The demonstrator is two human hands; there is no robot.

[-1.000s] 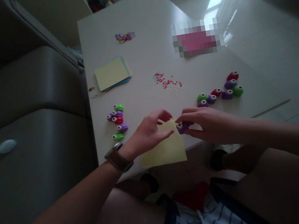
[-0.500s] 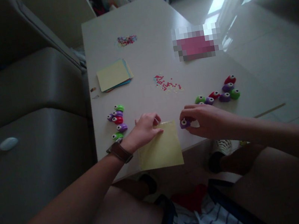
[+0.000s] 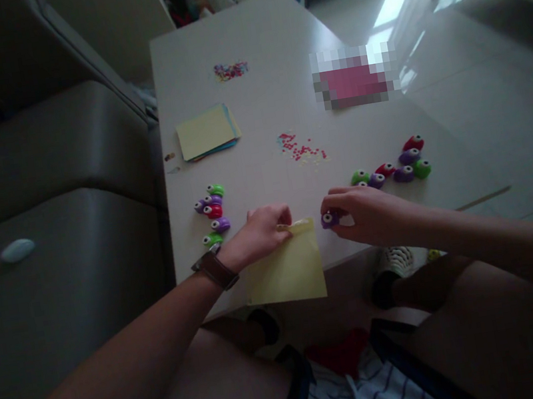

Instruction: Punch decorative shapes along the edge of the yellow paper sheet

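A yellow paper sheet [image 3: 287, 267] lies at the near edge of the white table [image 3: 245, 34], hanging partly over it. My left hand [image 3: 264, 230], with a watch on the wrist, pinches the sheet's far edge, which curls up slightly. My right hand [image 3: 367, 214] grips a small purple paper punch [image 3: 328, 219] just right of the sheet's top corner, apart from it.
Several small punches lie in a left group [image 3: 210, 212] and a right group [image 3: 393, 169]. A stack of coloured paper [image 3: 206, 132], punched confetti [image 3: 301, 147] and more confetti [image 3: 230, 69] sit farther back. A pink blurred item [image 3: 354, 81] is at right. A sofa [image 3: 43, 194] borders the left.
The purple punch has come off the sheet's corner and moved slightly right. My left hand closed on the sheet's far edge and lifted it a little.
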